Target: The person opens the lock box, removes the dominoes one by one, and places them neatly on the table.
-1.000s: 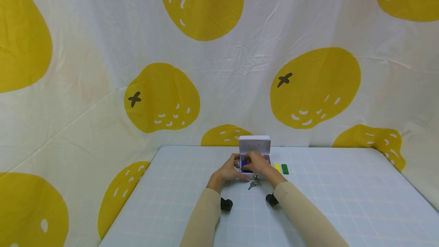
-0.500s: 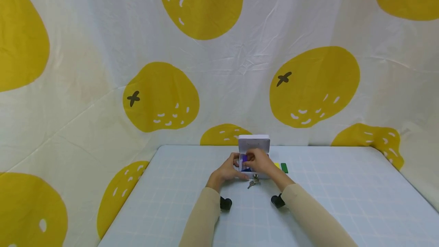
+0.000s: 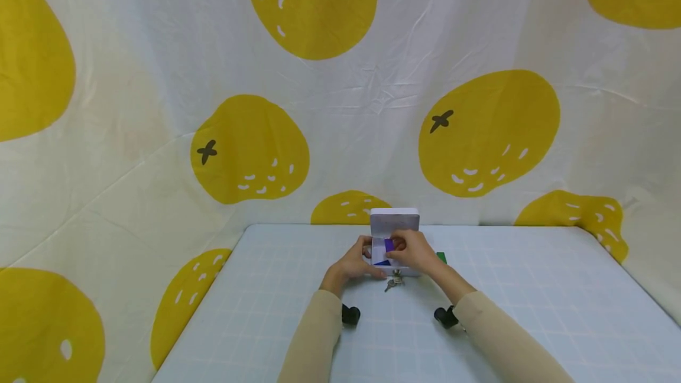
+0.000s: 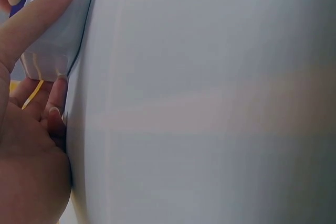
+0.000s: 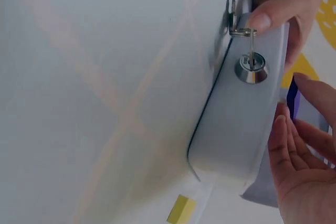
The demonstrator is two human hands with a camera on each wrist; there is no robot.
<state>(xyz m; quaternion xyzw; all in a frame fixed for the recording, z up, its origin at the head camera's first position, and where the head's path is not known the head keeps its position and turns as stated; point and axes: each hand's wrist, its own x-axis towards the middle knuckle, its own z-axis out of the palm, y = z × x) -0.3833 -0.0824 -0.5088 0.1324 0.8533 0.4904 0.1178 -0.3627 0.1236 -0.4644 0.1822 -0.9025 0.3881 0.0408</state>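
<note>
On the counter [image 3: 532,282], the open lock box [image 5: 233,127] in the head view's lower centre could skid if the left grip [image 3: 353,262] clasping its corner slackens, making the right grip [image 3: 417,250] drop the purple block [image 3: 389,246] pinched at its opening.

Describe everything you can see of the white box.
The white box looks like painted metal, with rounded corners. It sits upright toward the far edge of the table, its lid raised at the back. A silvery lock on the front holds a key. The left hand grips it, thumb on the front; the right hand, pinching a purple piece, is at its opening.
</note>
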